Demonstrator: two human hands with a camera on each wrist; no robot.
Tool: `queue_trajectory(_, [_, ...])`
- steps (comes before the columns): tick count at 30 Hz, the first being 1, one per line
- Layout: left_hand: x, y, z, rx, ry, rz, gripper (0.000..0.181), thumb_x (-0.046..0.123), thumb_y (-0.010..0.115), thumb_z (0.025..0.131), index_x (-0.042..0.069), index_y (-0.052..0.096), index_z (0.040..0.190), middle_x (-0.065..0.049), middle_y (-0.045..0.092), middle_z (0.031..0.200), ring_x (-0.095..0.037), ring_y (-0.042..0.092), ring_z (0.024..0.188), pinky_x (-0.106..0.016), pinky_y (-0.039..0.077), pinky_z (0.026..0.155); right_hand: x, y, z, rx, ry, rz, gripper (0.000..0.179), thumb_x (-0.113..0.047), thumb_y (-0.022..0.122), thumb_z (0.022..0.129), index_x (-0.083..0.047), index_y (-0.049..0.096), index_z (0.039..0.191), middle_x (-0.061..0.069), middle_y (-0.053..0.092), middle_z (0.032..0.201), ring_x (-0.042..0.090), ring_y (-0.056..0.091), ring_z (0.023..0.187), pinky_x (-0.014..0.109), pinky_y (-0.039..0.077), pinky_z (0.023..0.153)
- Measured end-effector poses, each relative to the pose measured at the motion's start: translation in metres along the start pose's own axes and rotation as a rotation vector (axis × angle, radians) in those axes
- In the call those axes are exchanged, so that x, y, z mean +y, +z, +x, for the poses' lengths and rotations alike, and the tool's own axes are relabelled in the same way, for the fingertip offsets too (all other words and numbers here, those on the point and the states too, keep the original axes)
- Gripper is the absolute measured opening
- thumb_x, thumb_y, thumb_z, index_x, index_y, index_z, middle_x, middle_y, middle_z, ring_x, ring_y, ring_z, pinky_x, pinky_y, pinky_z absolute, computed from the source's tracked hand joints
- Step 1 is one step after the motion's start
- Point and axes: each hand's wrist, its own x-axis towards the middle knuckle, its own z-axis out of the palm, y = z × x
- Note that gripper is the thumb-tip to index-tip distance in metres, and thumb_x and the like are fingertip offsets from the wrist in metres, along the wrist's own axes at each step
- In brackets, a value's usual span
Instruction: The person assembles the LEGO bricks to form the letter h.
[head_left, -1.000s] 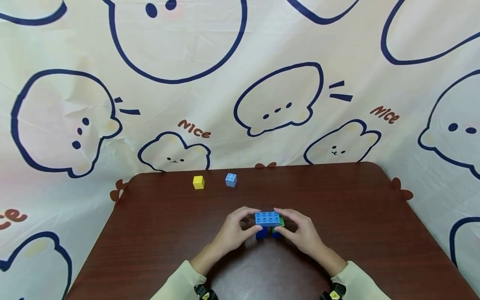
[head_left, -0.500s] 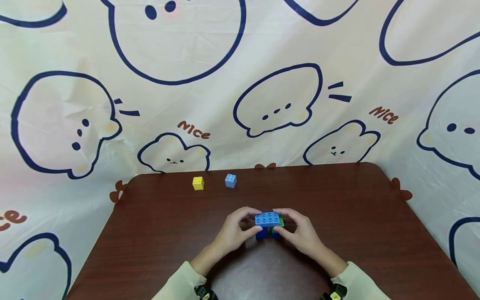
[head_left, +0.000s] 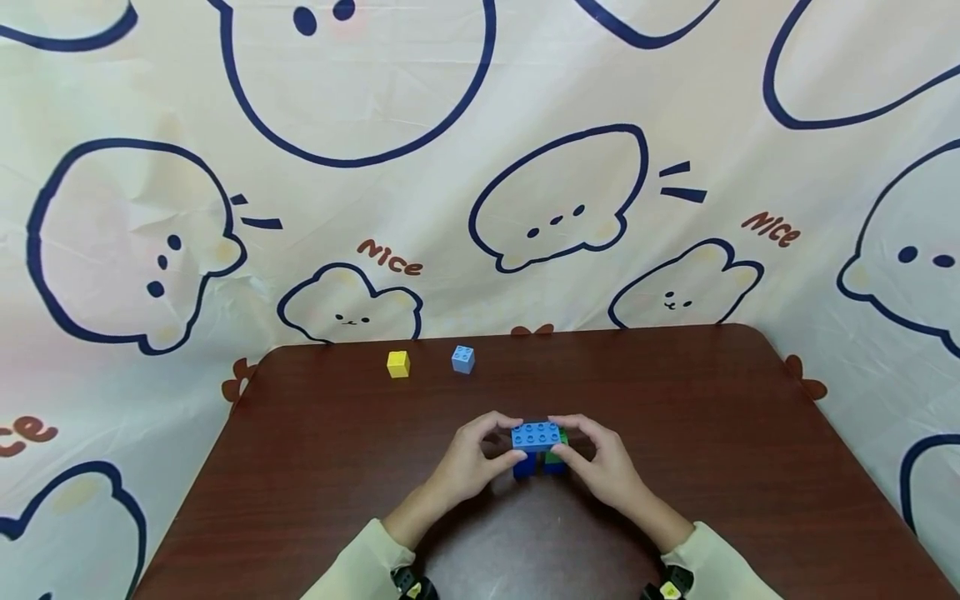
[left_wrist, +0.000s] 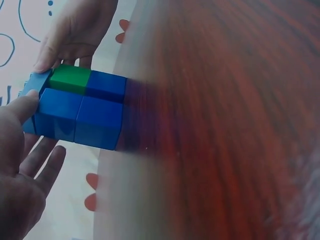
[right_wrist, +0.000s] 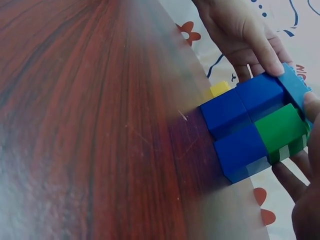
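Note:
A flat light-blue brick (head_left: 536, 436) with two rows of studs lies across the top of two brick columns near the middle of the table. One column is dark-blue bricks (left_wrist: 57, 114); the other has a green brick (right_wrist: 282, 131) over a dark-blue brick (right_wrist: 241, 152). My left hand (head_left: 467, 460) pinches the light-blue brick's left end between thumb and fingers. At the opposite end, my right hand (head_left: 609, 467) pinches it the same way, thumb on the near side. Both wrist views show the columns standing on the table, partly hidden from above.
A yellow block (head_left: 398, 364) and a small light-blue brick (head_left: 462, 359) stand apart near the far edge of the dark wooden table (head_left: 675, 392). A cartoon-printed cloth (head_left: 442, 200) hangs behind and beside the table.
My right thumb has shifted slightly upward along the near side of the light-blue brick. The hands and bricks otherwise stay in place.

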Motion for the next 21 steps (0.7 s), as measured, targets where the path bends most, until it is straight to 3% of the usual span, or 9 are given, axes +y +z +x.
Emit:
queue_trajectory(6, [0.0020, -0.0028, 0.0004, -0.025, -0.012, -0.004, 0.033, 0.014, 0.080, 0.090, 0.011, 0.067, 0.120, -0.006, 0.069, 0.120, -0.023, 0.068, 0.096, -0.043, 0.059, 0.086, 0.0015, -0.0016, 0.0012, -0.031, -0.009, 0.003, 0.035, -0.006, 0.073, 0.093, -0.003, 0.065, 0.127, 0.004, 0.070, 0.124, 0.013, 0.066, 0.107, 0.044, 0.059, 0.084])
queue_trajectory(13, [0.0021, -0.0050, 0.0011, -0.051, -0.027, 0.001, 0.032, 0.014, 0.080, 0.090, 0.011, 0.066, 0.118, -0.005, 0.069, 0.120, -0.020, 0.068, 0.096, -0.039, 0.059, 0.087, 0.0021, -0.0048, 0.0042, -0.057, -0.035, -0.022, 0.035, -0.007, 0.076, 0.092, -0.007, 0.067, 0.126, 0.007, 0.070, 0.124, 0.015, 0.065, 0.112, 0.054, 0.054, 0.091])
queue_trajectory(21, [0.0006, -0.0059, 0.0002, -0.055, -0.032, 0.000, 0.033, 0.013, 0.081, 0.089, 0.012, 0.067, 0.119, -0.002, 0.069, 0.116, -0.023, 0.068, 0.095, -0.040, 0.059, 0.086, -0.0009, -0.0066, 0.0054, -0.075, -0.076, -0.039, 0.038, -0.005, 0.077, 0.090, -0.010, 0.067, 0.126, 0.007, 0.070, 0.124, 0.017, 0.066, 0.110, 0.051, 0.057, 0.088])
